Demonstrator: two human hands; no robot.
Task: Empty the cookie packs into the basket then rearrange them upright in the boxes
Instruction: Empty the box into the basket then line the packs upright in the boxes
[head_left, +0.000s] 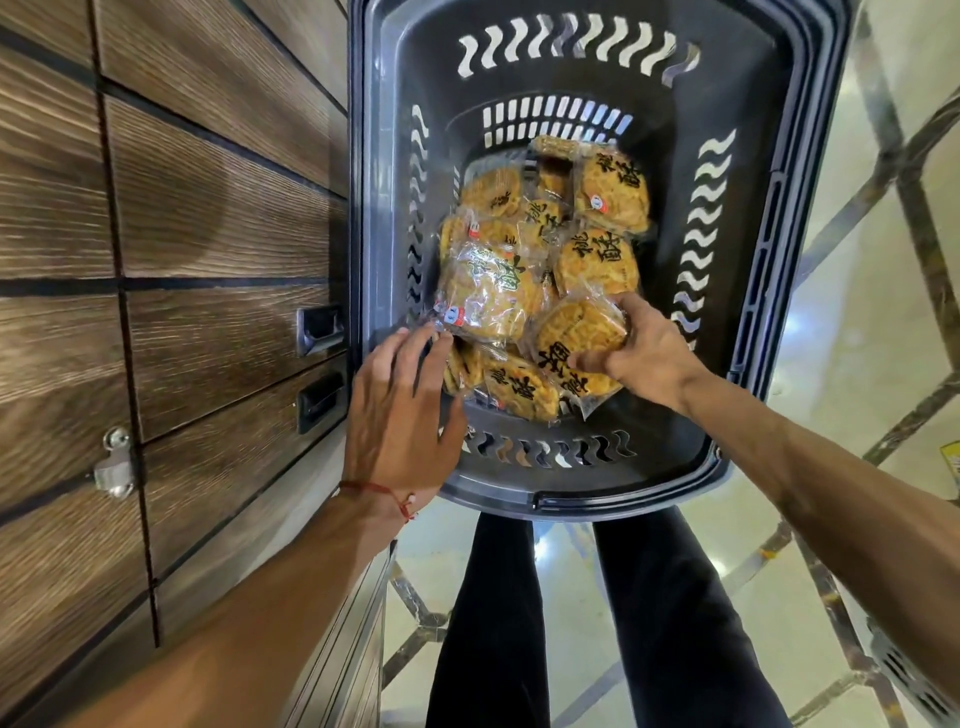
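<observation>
So the right hand (641, 353) has thumb and forefinger pinched round one cookie pack (579, 332) at the near right of the pile. The left hand (400, 410) is spread pretty wide, with its fingertips just touching the wrapper edge of a second pack (483, 296) on the near left. All the cookie packs (597, 260) sit heaped on the floor of the dark basket (571, 499). The lower ones are buried, and the basket's far rim is cut off.

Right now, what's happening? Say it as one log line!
basket: holds loose cookie packs | right hand: pinches front pack | left hand: open, fingertips touching bigger pack | step: picking packs out
</observation>
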